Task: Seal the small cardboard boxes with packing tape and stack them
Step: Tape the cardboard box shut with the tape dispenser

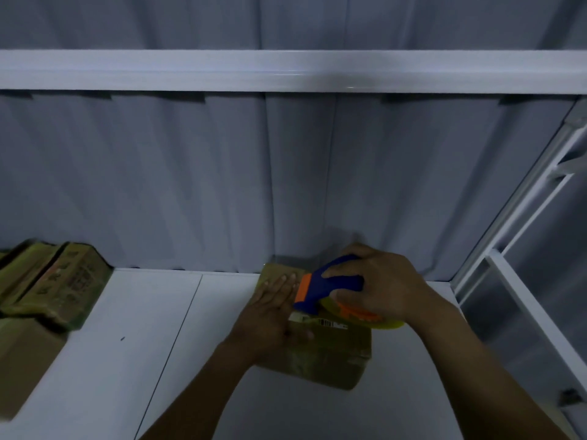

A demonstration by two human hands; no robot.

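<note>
Currently mid-seal, by the look of it. One box (pixel 330 354) sits on the white counter (pixel 127 344), far side close to the grey curtain (pixel 190 185), right of centre.

- Left hand (pixel 270 315): flat, fingers straight, pressing down on the box top along its left part. Holding nothing, just pinning the box.
- Right hand (pixel 381 287): wrapped around the blue handle of the tape dispenser (pixel 336 277). Dispenser rests on or just over the box top. Its orange front end points left, touching or just beside the left fingertips; contact is unclear. The yellow roll hangs off the box's right edge.
- Box long axis runs away from the person, skewed a little left at the far end. The dispenser lies across that axis rather than along it.
- Key relation: both hands are on the same box, left to the left and right to the right, with the dispenser's front end between them. Any pull along the top probably goes nearward or rightward, away from the pinning hand. Which seam is being taped can't be told; dim and blurred.
- White label strip shows on the top, just near of the dispenser.

Stacked boxes (pixel 54 287) are well apart at the far left of the counter. Stacking this one means a leftward carry, and the left hand is nearer.
</note>
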